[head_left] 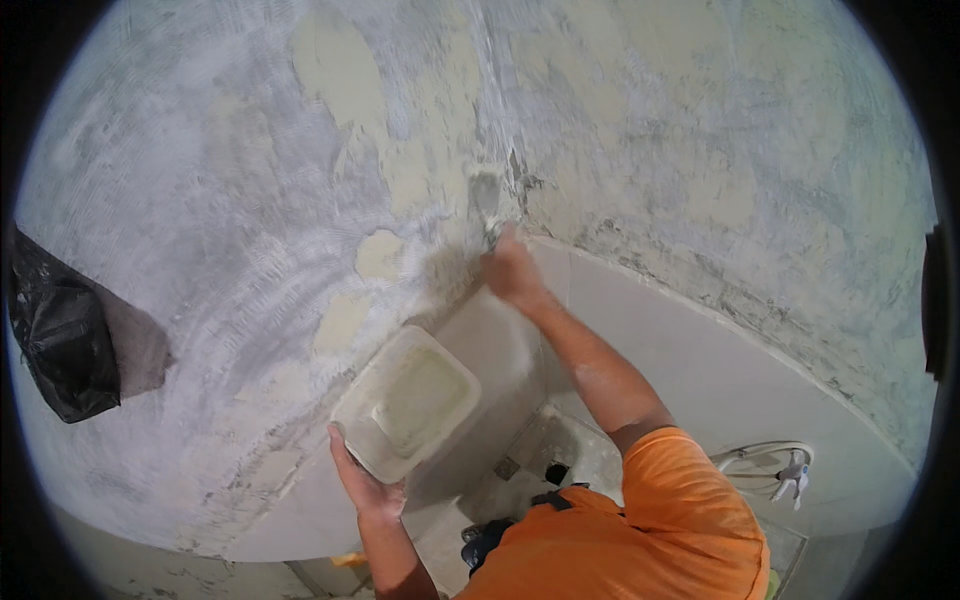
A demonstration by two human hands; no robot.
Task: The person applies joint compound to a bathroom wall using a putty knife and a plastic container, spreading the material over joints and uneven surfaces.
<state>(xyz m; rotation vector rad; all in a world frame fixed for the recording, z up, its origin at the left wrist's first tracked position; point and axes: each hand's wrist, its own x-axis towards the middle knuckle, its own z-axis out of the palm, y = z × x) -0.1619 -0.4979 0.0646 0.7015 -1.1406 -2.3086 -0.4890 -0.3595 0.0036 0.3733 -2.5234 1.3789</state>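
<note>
My left hand (368, 487) grips the lower edge of a pale, rounded rectangular plastic tub (350, 412), tilted so its inside shows. Whitish filler (425, 395) coats the bottom and walls of the tub. Up in the corner where two walls meet, my right hand (514, 268) is closed on a putty knife. Its grey blade (486, 192) lies against the wall just above my fingers; the handle is hidden by my hand. Patchy grey and cream plaster (300, 200) covers the wall around it.
Smooth light panels (640, 310) line the lower walls, with a rough ledge along their top edge. A black plastic bag (65, 345) hangs at the far left. At the lower right, a tap with a hose (790, 475) juts from the wall. A floor drain (507, 468) shows below.
</note>
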